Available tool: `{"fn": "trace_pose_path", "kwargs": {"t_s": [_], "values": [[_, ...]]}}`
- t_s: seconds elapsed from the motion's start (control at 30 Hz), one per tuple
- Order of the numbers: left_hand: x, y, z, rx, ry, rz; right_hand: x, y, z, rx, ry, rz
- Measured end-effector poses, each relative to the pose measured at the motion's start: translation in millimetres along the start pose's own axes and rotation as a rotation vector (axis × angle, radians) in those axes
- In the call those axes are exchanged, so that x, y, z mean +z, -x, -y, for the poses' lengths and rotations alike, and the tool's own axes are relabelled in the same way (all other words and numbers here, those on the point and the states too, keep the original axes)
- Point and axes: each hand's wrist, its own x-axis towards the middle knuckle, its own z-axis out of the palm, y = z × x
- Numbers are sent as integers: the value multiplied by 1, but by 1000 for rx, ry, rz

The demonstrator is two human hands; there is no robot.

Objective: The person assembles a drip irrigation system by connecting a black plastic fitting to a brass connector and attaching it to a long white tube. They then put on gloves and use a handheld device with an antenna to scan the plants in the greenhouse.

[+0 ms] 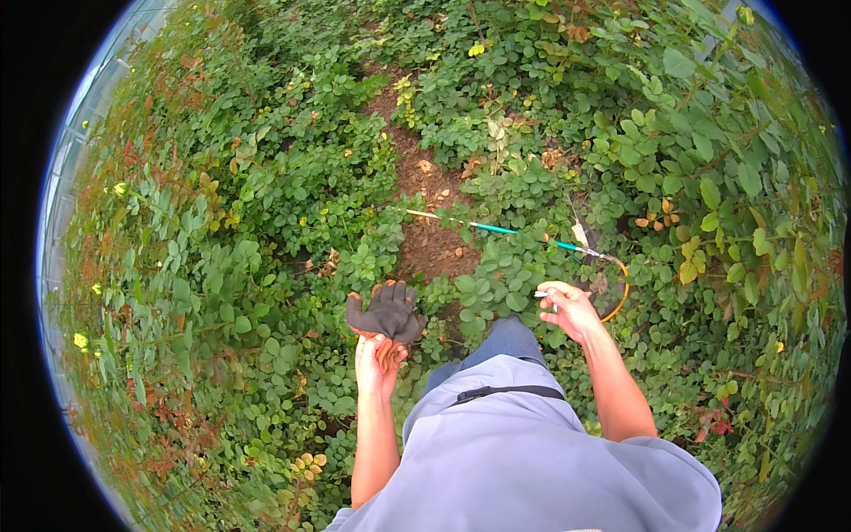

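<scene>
Dark glove in curled left hand, right hand pinching white item

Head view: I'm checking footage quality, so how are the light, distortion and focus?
Head view: soft light, no hard shadows on the shirt; head view: leaves near the rim look stretched, black surrounding the round picture; head view: glove fairly sharp, white thing in the right hand too small to identify.

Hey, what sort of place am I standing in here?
Probably a greenhouse or plant nursery: dense leafy plants crowd both sides of a narrow bare soil strip, and a pale panelled wall shows at the left edge.
</scene>
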Motion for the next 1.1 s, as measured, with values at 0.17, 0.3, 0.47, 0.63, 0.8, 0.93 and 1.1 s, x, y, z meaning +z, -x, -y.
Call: {"fn": "trace_pose_path", "kwargs": {"t_s": [0.17, 0.3, 0.47, 0.63, 0.8, 0.93, 1.1], "values": [[-13, -1, -3, -9, 35, -56, -15, -1, -19, -2, 58, -120], [-22, 4, -3, 20, 55, -54, -21, -6, -28, -20, -41, -140], [-25, 9, -3, 8, 49, -81, -25, -6, -26, -23, -227, -34], [-27, 9, 0, 6, 34, -96, -36, 3, -35, -44, -118, -140], [-23, 5, 2, 3, 42, -128, -68, 10, -49, -76, -147, -231], [-15, 6, 3, -8, -42, -142, -98, 27, -66, -102, -271, -279], [1, 2, 3, -36, -103, -120, -144, 43, -132, 33, -62, -385]]}}
